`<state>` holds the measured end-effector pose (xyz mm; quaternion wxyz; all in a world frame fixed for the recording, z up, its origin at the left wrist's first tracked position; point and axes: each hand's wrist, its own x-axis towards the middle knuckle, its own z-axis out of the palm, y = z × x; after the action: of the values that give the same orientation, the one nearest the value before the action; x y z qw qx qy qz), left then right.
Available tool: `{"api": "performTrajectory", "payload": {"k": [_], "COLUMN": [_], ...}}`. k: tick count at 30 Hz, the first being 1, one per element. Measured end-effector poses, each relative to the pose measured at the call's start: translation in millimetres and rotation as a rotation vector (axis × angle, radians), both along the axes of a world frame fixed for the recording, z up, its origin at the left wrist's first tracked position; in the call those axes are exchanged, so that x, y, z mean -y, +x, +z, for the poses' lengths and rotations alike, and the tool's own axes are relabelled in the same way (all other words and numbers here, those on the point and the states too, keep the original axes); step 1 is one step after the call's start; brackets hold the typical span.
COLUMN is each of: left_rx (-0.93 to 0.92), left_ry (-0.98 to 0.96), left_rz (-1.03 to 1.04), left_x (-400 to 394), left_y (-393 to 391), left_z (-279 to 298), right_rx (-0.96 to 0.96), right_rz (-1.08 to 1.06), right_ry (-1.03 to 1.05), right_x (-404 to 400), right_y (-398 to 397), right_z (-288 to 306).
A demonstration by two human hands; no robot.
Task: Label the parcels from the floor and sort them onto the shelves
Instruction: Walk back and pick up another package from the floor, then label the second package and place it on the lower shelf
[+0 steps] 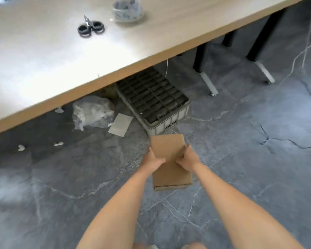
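Note:
A plain brown cardboard parcel is held over the grey floor, just in front of the table. My left hand grips its left edge and my right hand grips its right edge, thumbs on top. The parcel's near end shows below my hands; I cannot tell if it is one box or two stacked. No label shows on its top face.
A light wooden table fills the upper left, with black-handled scissors and a tape roll on it. Under it sit a grey crate with a grid insert, a crumpled plastic bag, a paper sheet. Black table legs stand right.

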<state>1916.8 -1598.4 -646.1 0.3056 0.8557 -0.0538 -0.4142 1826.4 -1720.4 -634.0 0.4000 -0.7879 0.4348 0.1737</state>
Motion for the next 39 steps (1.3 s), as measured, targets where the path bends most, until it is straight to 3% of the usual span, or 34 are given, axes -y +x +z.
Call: {"api": "performTrajectory", "payload": {"k": [9, 17, 29, 39], "left_rx": [0.025, 0.058, 0.104, 0.16], "left_ry": [-0.089, -0.137, -0.176, -0.257], "left_rz": [-0.078, -0.207, -0.599, -0.964], "left_x": [10.3, 35.9, 92.8, 109.6], "left_y": [-58.4, -104.0, -202.7, -315.5], "left_z": [245.6, 393.4, 477.9, 529.3], "right_rx": [0.046, 0.178, 0.455, 0.473], "right_rz": [-0.085, -0.262, -0.749, -1.137], "right_ry": [-0.033, -0.01, -0.225, -0.247], "right_x": [12.5, 21.0, 9.5, -34.8], "right_y": [-65.7, -131.3, -275.1, -402.7], "right_z": [230.5, 374.4, 449.7, 481.0]}}
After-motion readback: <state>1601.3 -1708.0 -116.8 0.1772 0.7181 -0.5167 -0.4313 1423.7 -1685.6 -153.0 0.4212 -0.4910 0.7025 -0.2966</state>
